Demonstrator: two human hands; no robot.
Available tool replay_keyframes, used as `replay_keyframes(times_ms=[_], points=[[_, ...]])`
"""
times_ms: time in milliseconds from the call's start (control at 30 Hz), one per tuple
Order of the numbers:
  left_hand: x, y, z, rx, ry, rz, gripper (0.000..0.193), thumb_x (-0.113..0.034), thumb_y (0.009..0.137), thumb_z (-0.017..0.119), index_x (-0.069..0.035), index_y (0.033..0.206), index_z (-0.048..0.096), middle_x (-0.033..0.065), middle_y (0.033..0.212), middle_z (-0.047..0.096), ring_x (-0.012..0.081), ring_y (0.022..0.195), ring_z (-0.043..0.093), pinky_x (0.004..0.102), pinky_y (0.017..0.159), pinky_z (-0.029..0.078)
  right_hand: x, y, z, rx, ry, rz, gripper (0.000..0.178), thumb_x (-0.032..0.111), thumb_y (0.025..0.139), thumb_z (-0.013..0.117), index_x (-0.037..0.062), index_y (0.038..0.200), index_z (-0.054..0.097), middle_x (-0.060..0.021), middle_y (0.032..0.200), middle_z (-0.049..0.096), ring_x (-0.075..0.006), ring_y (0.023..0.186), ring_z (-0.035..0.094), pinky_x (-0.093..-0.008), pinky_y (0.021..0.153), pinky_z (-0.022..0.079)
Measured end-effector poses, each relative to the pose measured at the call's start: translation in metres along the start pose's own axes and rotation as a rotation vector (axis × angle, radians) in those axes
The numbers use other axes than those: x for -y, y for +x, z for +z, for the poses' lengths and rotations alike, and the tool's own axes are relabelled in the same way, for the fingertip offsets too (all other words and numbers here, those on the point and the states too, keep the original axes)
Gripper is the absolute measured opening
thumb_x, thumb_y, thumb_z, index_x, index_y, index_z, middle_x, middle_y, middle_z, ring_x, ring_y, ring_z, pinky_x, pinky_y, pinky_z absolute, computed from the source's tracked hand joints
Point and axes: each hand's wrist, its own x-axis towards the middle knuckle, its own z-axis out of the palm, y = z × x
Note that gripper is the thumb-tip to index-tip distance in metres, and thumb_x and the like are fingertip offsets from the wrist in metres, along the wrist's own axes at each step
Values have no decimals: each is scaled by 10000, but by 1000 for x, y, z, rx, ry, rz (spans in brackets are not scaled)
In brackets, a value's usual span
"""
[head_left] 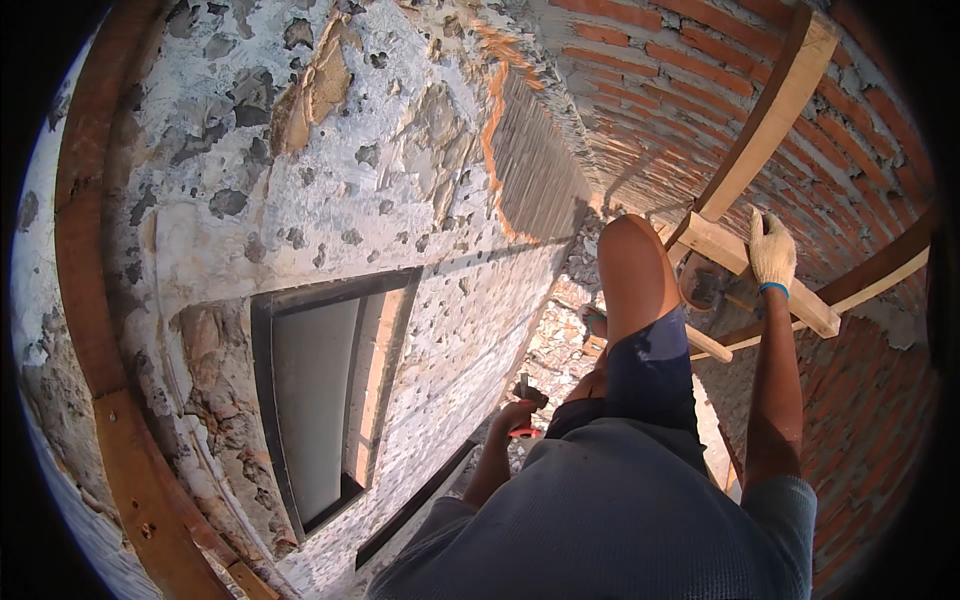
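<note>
My left hand (pixel 513 416), bare, is low beside the plastered wall, its fingers closed round a hammer (pixel 532 393) with a dark head and some red on its handle. My body partly hides this tool. On the right, my right hand (pixel 772 252) wears a cream work glove with a blue cuff. It lies over a short wooden beam (pixel 718 243) and appears to grip it; the fingertips' undersides are hidden. My raised bare knee (pixel 636 262) is between the two hands, close to the beam's left end.
A long timber (pixel 770 110) rises to the upper right, against a red brick wall (pixel 665 65). The chipped white wall (pixel 330 200) on the left has a dark-framed window opening (pixel 262 350). Rubble (pixel 555 345) covers the ground far below. A curved brown timber (pixel 85 250) edges the left.
</note>
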Motion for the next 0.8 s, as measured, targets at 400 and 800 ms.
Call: replay_keyframes(times_ms=[400,800], points=[[-24,2,27,-40,-132,-53,376,-403,890,646,-56,1022,705,97,899,700,218,745,655,398,648,518,15,-6,-9,-46,19,9,490,459,1018,482,28,1058,711,-251,1010,703,-424,964,674,-483,842,532],[-106,-25,18,42,-484,-47,507,-444,697,822,-46,977,679,26,807,600,156,647,562,335,573,450,10,4,-3,130,-24,16,504,452,1011,485,17,1096,725,-249,1068,706,-421,1046,667,-479,897,523]])
